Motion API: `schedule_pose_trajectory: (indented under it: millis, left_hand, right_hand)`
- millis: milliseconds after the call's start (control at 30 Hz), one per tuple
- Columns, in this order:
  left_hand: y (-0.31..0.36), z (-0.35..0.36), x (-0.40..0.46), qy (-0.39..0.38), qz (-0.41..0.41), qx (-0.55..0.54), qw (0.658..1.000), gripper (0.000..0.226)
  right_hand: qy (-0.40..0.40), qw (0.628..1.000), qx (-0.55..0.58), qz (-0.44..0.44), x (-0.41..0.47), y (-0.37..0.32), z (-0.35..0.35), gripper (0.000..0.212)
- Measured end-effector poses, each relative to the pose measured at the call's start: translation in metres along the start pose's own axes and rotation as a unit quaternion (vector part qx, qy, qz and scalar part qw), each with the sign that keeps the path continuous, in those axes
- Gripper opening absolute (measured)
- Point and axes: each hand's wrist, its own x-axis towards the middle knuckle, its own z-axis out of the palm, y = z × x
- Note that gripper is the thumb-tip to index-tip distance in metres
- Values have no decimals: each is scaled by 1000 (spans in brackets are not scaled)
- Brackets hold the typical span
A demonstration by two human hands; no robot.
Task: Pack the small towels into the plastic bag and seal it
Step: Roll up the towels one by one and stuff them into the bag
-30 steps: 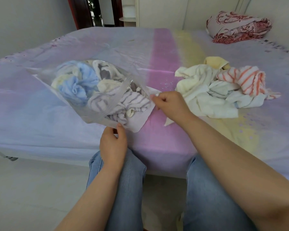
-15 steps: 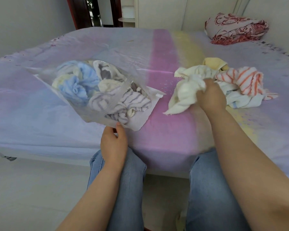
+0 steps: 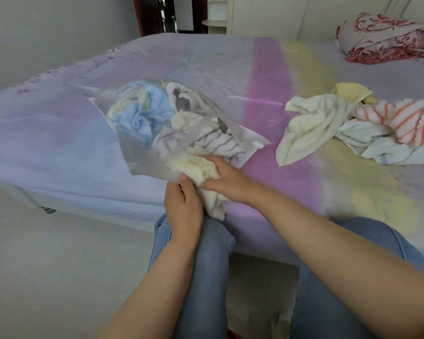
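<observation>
Cream towel (image 3: 201, 171) goes in, gripped by the right hand (image 3: 227, 181), while the left hand (image 3: 182, 207) pinches the bag (image 3: 142, 152) mouth open.

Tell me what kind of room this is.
Most likely a bedroom in a home: a wide bed under a pastel purple, pink and yellow sheet, a folded red-patterned quilt at its far corner, and a dark red doorway behind.

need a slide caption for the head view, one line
Right hand pushes a cream towel into the open plastic bag held by the left hand; more towels wait on the bed.
</observation>
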Motion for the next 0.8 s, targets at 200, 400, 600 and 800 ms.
schedule_pose_trajectory:
  millis: [200, 400, 600, 800]
  left_hand:
    - [-3, -6, 4, -12, 62, 45, 997, 42]
    - [-5, -11, 8, -6, -8, 25, 1000, 41]
    - [-13, -20, 21, -11, -7, 86, 996, 50]
    - [-12, -24, 18, 13, 17, 18, 1000, 40]
  right_hand:
    - [115, 982, -148, -22, 36, 12, -2, 44]
    - [266, 945, -169, -86, 52, -15, 27, 28]
    - [39, 960, -220, -168, 57, 18, 26, 40]
    - [-110, 923, -366, -31, 71, 23, 0, 44]
